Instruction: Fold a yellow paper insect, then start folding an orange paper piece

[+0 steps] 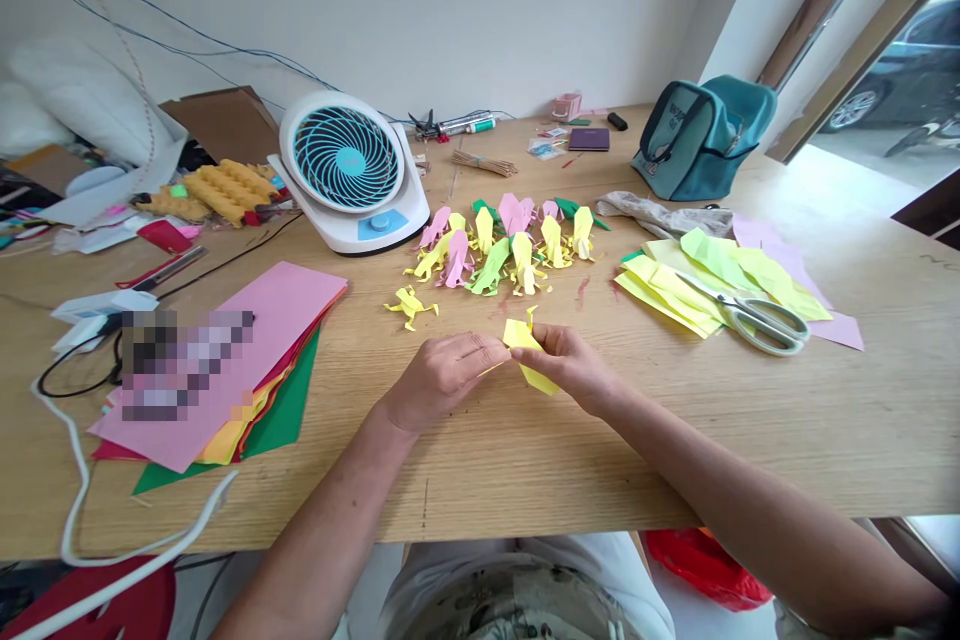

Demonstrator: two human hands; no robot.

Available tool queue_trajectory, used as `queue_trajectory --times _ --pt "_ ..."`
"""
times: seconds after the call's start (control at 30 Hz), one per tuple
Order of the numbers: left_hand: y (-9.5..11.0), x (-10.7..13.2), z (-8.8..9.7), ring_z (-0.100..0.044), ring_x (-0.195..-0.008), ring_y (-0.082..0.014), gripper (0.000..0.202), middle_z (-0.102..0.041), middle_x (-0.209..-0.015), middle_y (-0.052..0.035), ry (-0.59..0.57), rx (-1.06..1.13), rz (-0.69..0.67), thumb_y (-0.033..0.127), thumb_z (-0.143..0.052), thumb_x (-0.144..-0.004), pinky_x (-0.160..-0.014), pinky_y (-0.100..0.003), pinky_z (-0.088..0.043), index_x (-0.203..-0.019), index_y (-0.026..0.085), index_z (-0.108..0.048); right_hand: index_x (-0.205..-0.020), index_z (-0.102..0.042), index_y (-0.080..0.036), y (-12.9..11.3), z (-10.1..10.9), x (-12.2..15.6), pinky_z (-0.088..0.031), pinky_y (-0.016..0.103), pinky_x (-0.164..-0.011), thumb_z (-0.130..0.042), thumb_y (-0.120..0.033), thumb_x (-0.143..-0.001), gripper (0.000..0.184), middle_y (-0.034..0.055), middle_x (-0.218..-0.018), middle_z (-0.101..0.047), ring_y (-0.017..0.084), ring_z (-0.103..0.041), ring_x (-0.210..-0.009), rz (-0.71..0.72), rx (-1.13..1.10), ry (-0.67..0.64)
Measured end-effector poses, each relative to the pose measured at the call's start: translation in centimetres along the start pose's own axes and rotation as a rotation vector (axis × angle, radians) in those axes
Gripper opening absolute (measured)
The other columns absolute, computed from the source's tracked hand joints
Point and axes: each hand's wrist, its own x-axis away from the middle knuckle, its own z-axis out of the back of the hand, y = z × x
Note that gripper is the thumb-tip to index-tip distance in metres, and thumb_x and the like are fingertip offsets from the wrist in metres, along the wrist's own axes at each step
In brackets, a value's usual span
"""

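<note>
Both my hands meet over the wooden table on a folded piece of yellow paper. My left hand pinches its left edge with fingers curled. My right hand grips its right side between thumb and fingers. One finished yellow paper figure lies just beyond my left hand. Farther back sits a cluster of several folded paper figures in yellow, pink and green.
A stack of coloured paper sheets lies at left. Cut yellow-green sheets with scissors lie at right. A white and blue fan, a teal bag, cables and clutter fill the back and left.
</note>
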Motion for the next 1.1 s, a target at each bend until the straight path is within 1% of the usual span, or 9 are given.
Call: queue_trajectory --times 0.13,0.23,0.37,0.53,0.67,0.8,0.9,0.97,1.1 --pt "-0.2 -0.2 -0.1 -0.068 -0.093 -0.0174 0.024 -0.074 -0.101 -0.0071 0.000 -0.080 -0.087 0.015 -0.052 -0.095 -0.081 -0.027 -0.051 -0.110 0.021 -0.069 -0.079 -0.058 -0.017 0.2 0.1 -0.1 -0.026 0.023 -0.051 -0.075 -0.054 -0.070 0.042 -0.0043 -0.066 -0.048 0.009 -0.036 -0.058 0.019 0.081 0.008" --pt "-0.1 -0.3 -0.3 -0.067 -0.087 -0.0156 0.019 -0.073 -0.095 -0.0065 -0.009 -0.113 -0.060 0.016 -0.051 -0.096 -0.077 -0.026 -0.050 -0.107 0.018 -0.067 -0.078 -0.056 -0.017 0.4 0.2 -0.1 -0.028 0.024 -0.054 -0.072 -0.056 -0.072 0.042 -0.0041 -0.067 -0.046 0.009 -0.037 -0.059 0.036 0.147 0.034" --pt "0.0 -0.3 -1.4 -0.065 -0.078 -0.0129 0.014 -0.072 -0.089 -0.0030 0.116 -0.003 0.139 0.016 -0.056 -0.093 -0.072 -0.024 -0.050 -0.100 0.020 -0.068 -0.080 -0.054 -0.017 0.8 0.2 -0.3 -0.028 0.024 -0.054 -0.067 -0.059 -0.077 0.044 -0.0036 -0.068 -0.046 0.010 -0.038 -0.060 0.085 0.177 0.080" --pt "0.1 -0.5 -3.2 -0.061 -0.063 -0.0111 0.011 -0.066 -0.076 -0.0009 0.272 0.409 0.461 0.027 -0.065 -0.086 -0.057 -0.021 -0.051 -0.087 0.017 -0.067 -0.078 -0.053 -0.018 1.2 0.1 -0.4 -0.027 0.024 -0.052 -0.067 -0.062 -0.076 0.046 -0.0046 -0.065 -0.044 0.009 -0.037 -0.058 0.152 0.146 0.112" --pt "0.1 -0.9 -3.9 -0.056 -0.057 -0.0098 0.023 -0.060 -0.066 0.0021 0.349 0.659 0.601 0.036 -0.073 -0.078 -0.052 -0.021 -0.053 -0.082 0.016 -0.063 -0.080 -0.053 -0.018 1.2 0.0 -0.5 -0.030 0.025 -0.053 -0.069 -0.062 -0.074 0.047 -0.0040 -0.067 -0.047 0.010 -0.039 -0.059 0.171 0.125 0.116" --pt "0.0 -1.0 -3.9 -0.053 -0.058 -0.0083 0.031 -0.056 -0.068 0.0038 0.372 0.765 0.676 0.039 -0.080 -0.071 -0.049 -0.019 -0.052 -0.081 0.016 -0.060 -0.080 -0.053 -0.018 1.1 -0.2 -0.4 -0.029 0.025 -0.052 -0.070 -0.061 -0.074 0.046 -0.0040 -0.066 -0.046 0.010 -0.038 -0.058 0.138 0.100 0.099" --pt "0.0 -1.0 -3.8 -0.050 -0.059 -0.0079 0.030 -0.054 -0.070 0.0038 0.366 0.749 0.684 0.041 -0.077 -0.074 -0.050 -0.019 -0.054 -0.078 0.016 -0.060 -0.083 -0.055 -0.018 1.0 -0.3 -0.3 -0.029 0.025 -0.051 -0.071 -0.060 -0.073 0.046 -0.0036 -0.067 -0.048 0.010 -0.039 -0.056 0.086 0.053 0.084" --pt "0.1 -1.0 -3.7 -0.051 -0.061 -0.0085 0.027 -0.055 -0.072 0.0029 0.353 0.697 0.638 0.040 -0.073 -0.079 -0.051 -0.020 -0.054 -0.078 0.016 -0.060 -0.083 -0.057 -0.017 0.8 -0.4 -0.2 -0.028 0.025 -0.051 -0.073 -0.059 -0.071 0.047 -0.0036 -0.066 -0.049 0.010 -0.040 -0.056 0.047 0.018 0.100" --pt "0.2 -0.9 -3.0 -0.060 -0.072 -0.0111 0.010 -0.063 -0.083 -0.0010 0.289 0.407 0.416 0.027 -0.066 -0.087 -0.061 -0.021 -0.053 -0.087 0.017 -0.065 -0.080 -0.059 -0.017 0.7 -0.4 -0.1 -0.027 0.024 -0.051 -0.076 -0.053 -0.069 0.042 -0.0037 -0.064 -0.051 0.009 -0.041 -0.055 -0.028 -0.096 0.091"
